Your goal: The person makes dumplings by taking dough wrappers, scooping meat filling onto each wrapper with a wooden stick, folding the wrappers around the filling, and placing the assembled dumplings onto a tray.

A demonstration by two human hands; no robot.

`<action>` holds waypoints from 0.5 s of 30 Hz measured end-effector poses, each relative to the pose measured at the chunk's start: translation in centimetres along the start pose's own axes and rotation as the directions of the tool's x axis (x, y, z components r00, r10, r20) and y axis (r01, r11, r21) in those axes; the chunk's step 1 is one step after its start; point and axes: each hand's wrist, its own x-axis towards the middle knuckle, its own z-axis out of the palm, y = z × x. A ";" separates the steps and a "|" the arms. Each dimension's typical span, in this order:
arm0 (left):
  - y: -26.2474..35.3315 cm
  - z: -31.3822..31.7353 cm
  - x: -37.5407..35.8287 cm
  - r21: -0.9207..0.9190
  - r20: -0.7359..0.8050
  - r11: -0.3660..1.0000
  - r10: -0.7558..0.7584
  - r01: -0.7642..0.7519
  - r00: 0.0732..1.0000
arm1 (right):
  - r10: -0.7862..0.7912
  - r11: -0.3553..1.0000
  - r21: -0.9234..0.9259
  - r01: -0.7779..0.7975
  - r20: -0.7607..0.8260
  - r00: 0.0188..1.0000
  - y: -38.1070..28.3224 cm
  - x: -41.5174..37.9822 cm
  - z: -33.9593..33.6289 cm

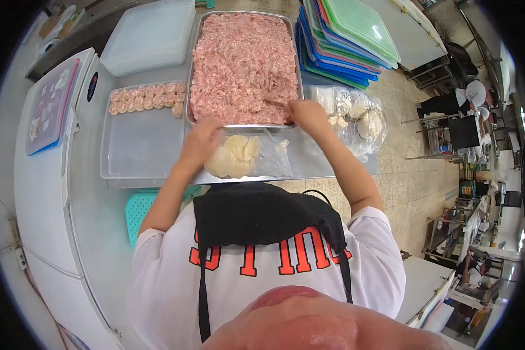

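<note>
- Pink minced meat (242, 64) fills the steel tray (194, 81) at our 12 o'clock, spread nearly from rim to rim.
- Our right hand (308, 115) rests at the tray's near right corner, fingers curled shut on a thin spatula-like stick (274, 103) whose tip lies in the meat.
- Our left hand (201, 140) sits just below the tray's near edge, at about 11 o'clock from our chest; it touches the stack of round dumpling wrappers (234, 155), but we cannot tell whether the fingers pinch one or lie loose.
- Those wrappers lie on a clear plastic bag (271, 156) between our two forearms, just beside the meat tray.
- At 10 o'clock a clear plastic tray (137, 146) holds finished dumplings (147, 98), lined up along its far edge in rows; the near part is bare.
- At 2 o'clock a second plastic bag (356, 116) holds more wrapper stacks, just beside our right wrist.
- Farther at 1 o'clock, coloured tray lids (344, 35) are stacked, blue under green.
- At 11 o'clock, beyond the dumplings, a white plastic lid (149, 35) lies flat.
- Near our left elbow, at 8 o'clock, a teal perforated basket (139, 213) peeks out under the table edge.
</note>
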 end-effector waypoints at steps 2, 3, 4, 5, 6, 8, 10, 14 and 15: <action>0.1 4.5 -0.7 -0.038 0.070 0.992 0.120 -0.117 0.990 | -0.007 0.999 0.043 0.009 -0.038 0.999 -0.7 -1.1 -0.3; -0.1 6.6 -1.0 -0.031 0.061 0.985 0.172 -0.171 0.983 | -0.013 0.999 0.043 0.014 -0.038 0.999 -0.4 -1.4 0.0; 0.1 8.2 -1.0 -0.030 0.060 0.986 0.168 -0.166 0.984 | -0.025 0.992 0.117 0.035 -0.090 0.996 0.1 -1.9 0.4; 0.2 9.7 -0.9 -0.003 0.055 0.988 0.155 -0.155 0.986 | -0.034 0.980 0.189 0.061 -0.141 0.989 0.5 -2.2 0.9; 0.3 10.4 -0.9 0.024 0.051 0.989 0.142 -0.143 0.989 | -0.039 0.979 0.191 0.066 -0.137 0.990 0.6 -2.3 1.0; 0.2 11.1 -0.9 0.134 0.076 0.980 0.135 -0.144 0.988 | -0.112 0.967 0.203 0.154 -0.206 0.972 0.8 -2.4 1.2; 0.5 11.0 -0.3 0.242 0.100 0.959 0.129 -0.150 0.987 | -0.162 0.961 0.190 0.203 -0.211 0.964 0.9 -2.2 0.4; 1.1 9.4 0.1 0.095 0.253 0.994 -0.081 0.058 0.964 | -0.284 0.930 0.181 0.320 -0.202 0.938 1.2 -2.3 0.2; 1.3 9.2 0.0 0.005 0.229 0.987 -0.158 0.161 0.960 | -0.288 0.928 0.181 0.325 -0.206 0.935 1.3 -2.3 0.2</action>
